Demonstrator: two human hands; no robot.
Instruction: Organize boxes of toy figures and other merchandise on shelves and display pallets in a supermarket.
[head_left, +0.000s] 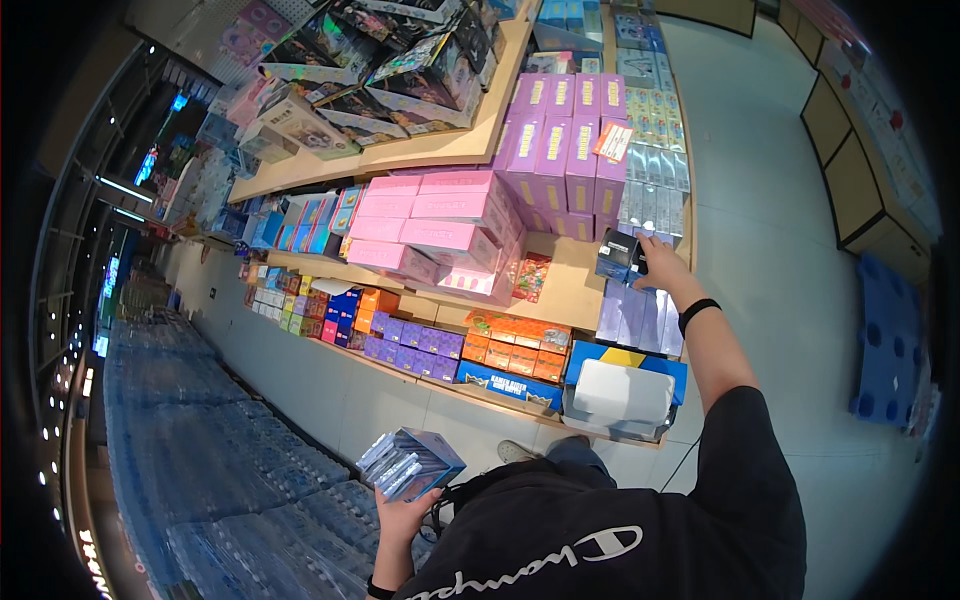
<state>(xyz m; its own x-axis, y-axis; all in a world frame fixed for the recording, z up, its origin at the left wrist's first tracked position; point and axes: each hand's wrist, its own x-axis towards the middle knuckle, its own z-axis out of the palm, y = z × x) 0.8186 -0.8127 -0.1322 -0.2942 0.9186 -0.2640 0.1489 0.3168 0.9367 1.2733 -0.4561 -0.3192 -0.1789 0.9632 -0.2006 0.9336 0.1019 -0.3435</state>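
My left hand holds up a blue display box filled with small silvery foil packets. At the right end of the shelf unit, my right hand reaches to a small dark box; its fingers touch the dark boxes there, and whether they grip one cannot be seen. Pale lilac boxes stand in a row just below. Behind are tall purple boxes with an orange and white tag on them.
Pink boxes are stacked on the wooden shelf. Lower down sit orange boxes, purple boxes and a blue and white box. Clear plastic-wrapped bottle packs are piled at left. A blue platform is at right.
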